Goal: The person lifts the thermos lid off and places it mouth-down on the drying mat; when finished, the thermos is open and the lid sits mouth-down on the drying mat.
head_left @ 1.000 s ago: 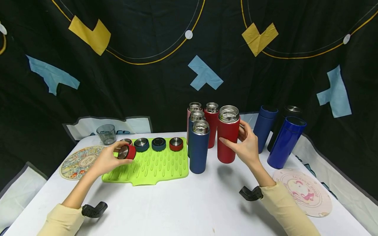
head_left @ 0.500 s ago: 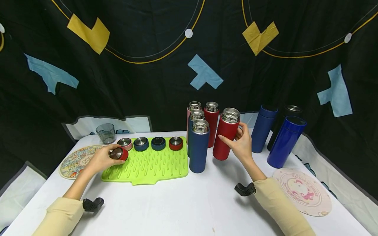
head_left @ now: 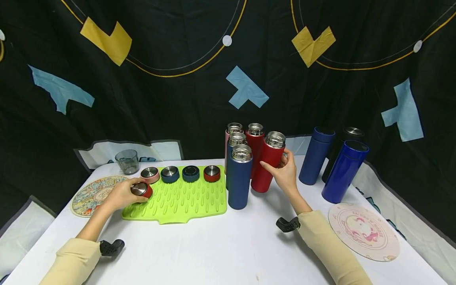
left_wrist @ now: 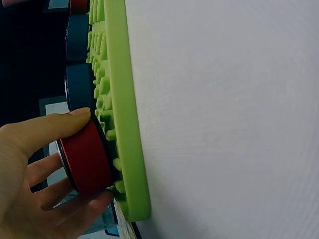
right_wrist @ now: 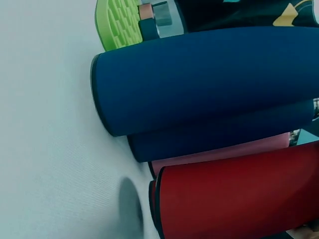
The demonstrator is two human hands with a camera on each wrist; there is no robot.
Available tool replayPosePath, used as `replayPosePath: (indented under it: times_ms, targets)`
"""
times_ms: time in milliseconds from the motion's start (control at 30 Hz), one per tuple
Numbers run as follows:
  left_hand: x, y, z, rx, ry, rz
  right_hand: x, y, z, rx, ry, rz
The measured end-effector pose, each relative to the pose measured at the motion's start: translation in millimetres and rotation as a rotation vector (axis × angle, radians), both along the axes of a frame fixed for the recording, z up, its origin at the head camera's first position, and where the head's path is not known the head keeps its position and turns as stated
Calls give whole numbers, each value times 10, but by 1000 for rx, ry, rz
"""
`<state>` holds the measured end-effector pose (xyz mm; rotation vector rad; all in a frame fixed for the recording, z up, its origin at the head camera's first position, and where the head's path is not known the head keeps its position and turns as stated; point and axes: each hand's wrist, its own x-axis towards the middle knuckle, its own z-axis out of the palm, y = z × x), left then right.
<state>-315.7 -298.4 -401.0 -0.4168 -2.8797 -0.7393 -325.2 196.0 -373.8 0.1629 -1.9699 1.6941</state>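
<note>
Head view: right of the green mat, a red bottle is gripped by the right hand just beside the front blue bottle, which could be toppled by a sideways swing. At the mat's left end, a red lid is pinched by the left hand; the pink lid could be bumped through careless release.

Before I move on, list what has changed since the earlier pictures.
The left grip has lowered a red lid, slightly leftward, toward the green mat. The right grip has swung a red bottle left at its base, so it leans right. Neither let go. The row of four lids and the two open blue bottles stayed.
</note>
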Motion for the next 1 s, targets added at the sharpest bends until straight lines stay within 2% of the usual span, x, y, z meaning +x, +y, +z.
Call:
replayPosePath:
  times_ms: [400, 533, 667, 767, 800, 900, 1000]
  targets:
    - [-10, 19, -38, -8, 31, -19, -197, -133, -109, 5, -22, 3]
    - [23, 41, -23, 7, 37, 18, -211, -170, -89, 13, -45, 22]
    - [105, 124, 31, 51, 101, 102, -70, -259, 47, 48, -49, 13]
    - [194, 246, 88, 87, 198, 126, -9, -300, 91, 65, -39, 6]
    - [226, 289, 107, 97, 227, 122, -12, -302, 85, 64, -34, 9]
    - [328, 430, 154, 109, 280, 65, -149, -256, -56, 57, -10, 34]
    - [409, 557, 162, 88, 250, 1, -264, -220, -166, 61, 11, 54]
